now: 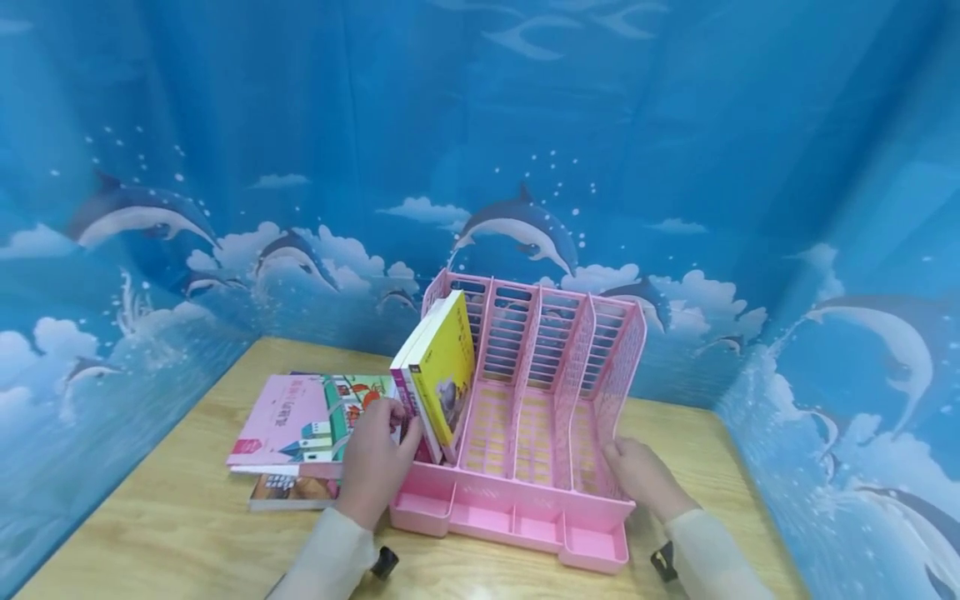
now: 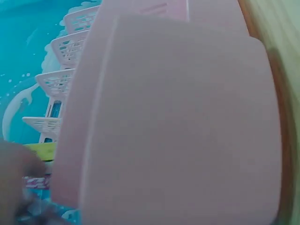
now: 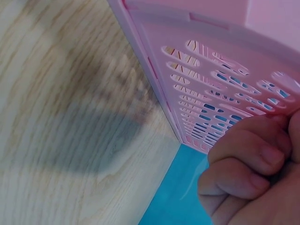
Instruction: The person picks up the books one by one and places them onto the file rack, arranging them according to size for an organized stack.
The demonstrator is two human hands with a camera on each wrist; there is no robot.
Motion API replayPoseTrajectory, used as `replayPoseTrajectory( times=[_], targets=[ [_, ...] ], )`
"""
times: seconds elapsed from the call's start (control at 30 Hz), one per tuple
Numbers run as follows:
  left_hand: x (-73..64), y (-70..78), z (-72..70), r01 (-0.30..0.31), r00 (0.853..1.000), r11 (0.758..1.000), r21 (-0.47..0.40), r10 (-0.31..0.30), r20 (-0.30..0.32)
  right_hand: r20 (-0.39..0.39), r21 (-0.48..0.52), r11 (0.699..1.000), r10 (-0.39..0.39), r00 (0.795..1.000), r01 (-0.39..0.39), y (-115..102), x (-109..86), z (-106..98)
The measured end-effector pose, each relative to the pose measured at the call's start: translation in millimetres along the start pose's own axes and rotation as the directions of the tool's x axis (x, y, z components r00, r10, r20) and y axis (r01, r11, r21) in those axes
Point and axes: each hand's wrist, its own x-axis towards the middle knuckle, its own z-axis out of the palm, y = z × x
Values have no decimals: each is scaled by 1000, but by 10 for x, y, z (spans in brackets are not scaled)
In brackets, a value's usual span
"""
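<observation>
A pink plastic book rack (image 1: 491, 508) with upright dividers stands on the table, a row of small trays along its front. In its leftmost slot lean a yellow book (image 1: 444, 367) and a book with a magenta spine (image 1: 408, 400). At the rack's front left, beside those spines, my left hand (image 1: 375, 462) bends its thumb and fingers about the side wall; the contact is partly hidden. My right hand (image 1: 648, 475) grips the lower edge of the right side panel (image 3: 225, 89), its fingers curled against the slotted plastic in the right wrist view.
Left of the rack lies a pile of books, with a pink-covered book (image 1: 277, 417) and a green illustrated book (image 1: 348, 392) on top. Another book (image 1: 292, 490) pokes out beneath. A blue dolphin-print curtain (image 1: 360, 167) surrounds the wooden table (image 1: 165, 508).
</observation>
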Motion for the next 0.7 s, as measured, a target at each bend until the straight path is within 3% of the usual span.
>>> replayPoseTrajectory(
  times=[0.07,0.17,0.23,0.33,0.43,0.57,0.7],
  targets=[
    [-18,-36,-30,51,994,999,-1,-50,101,-1,-16,1000,-3,1000,3,-5,-1,-1],
    [-45,-92,-42,101,962,995,14,-101,253,-15,-28,1000,-8,1000,8,-10,-7,3],
    [-56,-121,-28,106,943,994,18,-106,315,-19,-10,1000,-8,1000,8,-14,-15,4],
    [-59,-143,-8,83,935,996,10,-82,346,-29,20,1000,-19,999,20,-11,-27,3],
    [-59,-156,-12,56,941,998,2,-53,335,-21,29,999,-27,999,28,-15,-31,-13],
    [-56,-159,-20,61,942,998,-11,-54,333,8,-43,998,-47,999,47,-41,-35,-91],
    [-74,-155,-2,103,932,995,-15,-91,352,6,-121,992,-31,999,32,-80,-21,-190]
  ],
)
